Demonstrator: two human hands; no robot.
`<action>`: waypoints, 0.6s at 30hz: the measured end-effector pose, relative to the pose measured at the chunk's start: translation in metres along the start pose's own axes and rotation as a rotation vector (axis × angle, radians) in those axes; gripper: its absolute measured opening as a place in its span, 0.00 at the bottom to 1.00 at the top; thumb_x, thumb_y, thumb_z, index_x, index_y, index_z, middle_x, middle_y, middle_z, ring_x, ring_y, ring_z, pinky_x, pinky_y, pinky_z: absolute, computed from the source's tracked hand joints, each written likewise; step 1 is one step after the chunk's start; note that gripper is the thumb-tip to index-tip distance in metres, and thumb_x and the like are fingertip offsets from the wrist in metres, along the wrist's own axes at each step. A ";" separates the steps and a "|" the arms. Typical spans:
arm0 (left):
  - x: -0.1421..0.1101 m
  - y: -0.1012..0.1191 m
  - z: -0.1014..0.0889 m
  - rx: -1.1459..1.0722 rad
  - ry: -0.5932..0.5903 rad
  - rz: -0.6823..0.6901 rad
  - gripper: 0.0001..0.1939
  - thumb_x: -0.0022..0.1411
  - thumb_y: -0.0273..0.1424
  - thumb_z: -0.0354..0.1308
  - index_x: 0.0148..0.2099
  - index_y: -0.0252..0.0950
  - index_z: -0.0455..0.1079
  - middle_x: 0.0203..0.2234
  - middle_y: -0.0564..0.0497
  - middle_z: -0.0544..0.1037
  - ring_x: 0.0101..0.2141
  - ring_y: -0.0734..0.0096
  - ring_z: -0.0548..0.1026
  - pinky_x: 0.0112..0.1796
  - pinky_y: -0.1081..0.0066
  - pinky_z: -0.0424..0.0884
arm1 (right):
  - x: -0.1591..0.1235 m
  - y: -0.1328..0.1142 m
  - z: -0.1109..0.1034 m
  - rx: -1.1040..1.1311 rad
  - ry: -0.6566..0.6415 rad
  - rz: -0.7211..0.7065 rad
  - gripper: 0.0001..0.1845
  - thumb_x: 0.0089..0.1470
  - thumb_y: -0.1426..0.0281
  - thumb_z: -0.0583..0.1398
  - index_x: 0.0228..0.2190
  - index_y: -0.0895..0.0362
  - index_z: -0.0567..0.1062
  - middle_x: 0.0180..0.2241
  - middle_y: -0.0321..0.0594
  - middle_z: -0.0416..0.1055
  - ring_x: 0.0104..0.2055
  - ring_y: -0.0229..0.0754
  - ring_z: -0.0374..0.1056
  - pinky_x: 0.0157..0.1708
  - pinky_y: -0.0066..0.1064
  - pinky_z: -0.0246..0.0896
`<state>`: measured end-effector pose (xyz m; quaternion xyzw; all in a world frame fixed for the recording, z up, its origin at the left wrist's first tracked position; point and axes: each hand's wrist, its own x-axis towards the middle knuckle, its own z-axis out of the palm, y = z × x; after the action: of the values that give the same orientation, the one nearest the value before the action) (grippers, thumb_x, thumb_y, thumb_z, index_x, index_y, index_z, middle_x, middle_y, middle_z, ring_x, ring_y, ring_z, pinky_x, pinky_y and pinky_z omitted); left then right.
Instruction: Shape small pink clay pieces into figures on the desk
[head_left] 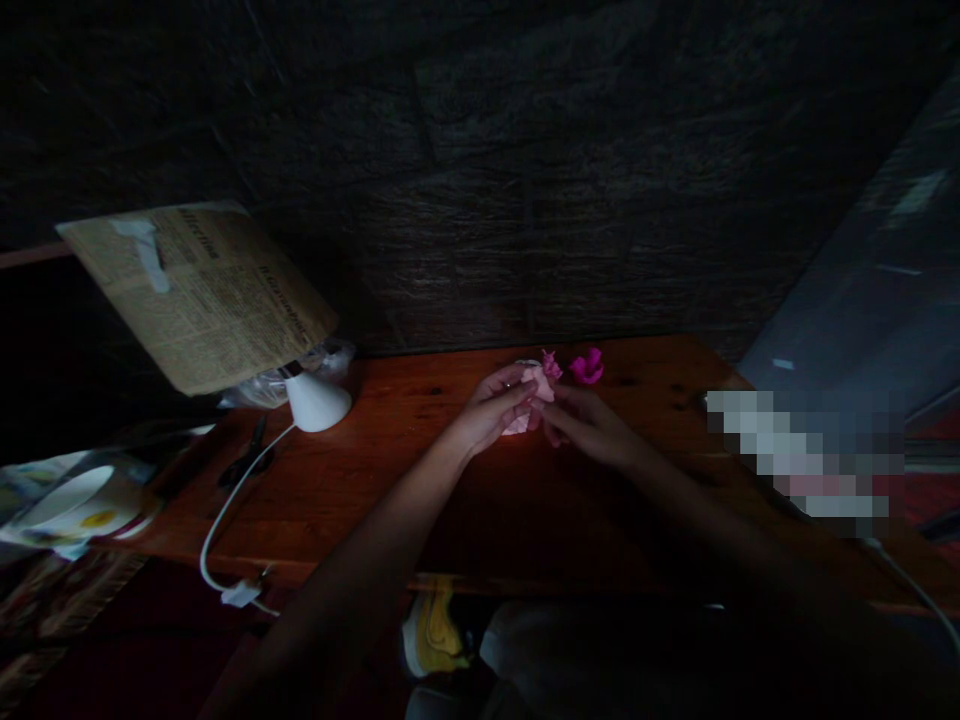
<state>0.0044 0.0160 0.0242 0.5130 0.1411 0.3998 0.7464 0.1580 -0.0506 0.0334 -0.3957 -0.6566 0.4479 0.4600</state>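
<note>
Near the back of the wooden table, both hands meet around a pale pink, crinkled piece (538, 384) that looks like paper. My left hand (493, 408) is closed on it, thumb lying across its front. Fingers of my right hand (585, 418) are curled together at its lower right side and seem to pinch its edge; the dim light hides the exact contact. A darker pink ruffled bit (552, 364) shows just above the pale piece; whether it is attached I cannot tell. Behind my right hand lies a magenta petal-shaped piece (587, 367), touched by neither hand.
On the wooden table (420, 500) a white-based lamp (319, 402) with a newspaper-covered shade (202, 290) stands at left, its cord (214, 530) hanging over the front edge. Dark scissors (247, 460) lie beside it. A white tub (82, 505) sits far left; a pixelated object (802, 455) lies right.
</note>
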 end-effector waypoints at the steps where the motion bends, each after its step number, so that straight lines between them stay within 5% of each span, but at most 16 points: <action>1: 0.000 0.000 0.000 -0.002 -0.008 0.007 0.20 0.49 0.34 0.73 0.43 0.33 0.74 0.29 0.52 0.77 0.25 0.78 0.73 0.25 0.78 0.69 | 0.000 0.001 0.000 -0.018 -0.004 -0.010 0.28 0.52 0.42 0.59 0.29 0.56 0.69 0.17 0.29 0.63 0.19 0.33 0.59 0.20 0.27 0.52; 10: -0.003 0.001 0.000 0.055 -0.085 -0.031 0.23 0.47 0.37 0.74 0.43 0.33 0.74 0.28 0.53 0.77 0.21 0.76 0.74 0.22 0.75 0.69 | -0.003 0.010 0.000 -0.191 -0.022 -0.064 0.20 0.61 0.52 0.54 0.32 0.56 0.70 0.19 0.31 0.65 0.20 0.34 0.61 0.24 0.28 0.56; 18: -0.002 -0.002 -0.001 0.133 -0.065 -0.040 0.24 0.43 0.40 0.75 0.40 0.32 0.75 0.34 0.46 0.82 0.23 0.73 0.76 0.23 0.73 0.72 | -0.006 0.011 0.002 -0.420 0.023 -0.178 0.19 0.64 0.61 0.51 0.24 0.55 0.70 0.16 0.33 0.65 0.20 0.36 0.63 0.26 0.29 0.58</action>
<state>0.0030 0.0147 0.0220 0.5713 0.1534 0.3578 0.7226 0.1584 -0.0539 0.0213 -0.4285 -0.7625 0.2545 0.4125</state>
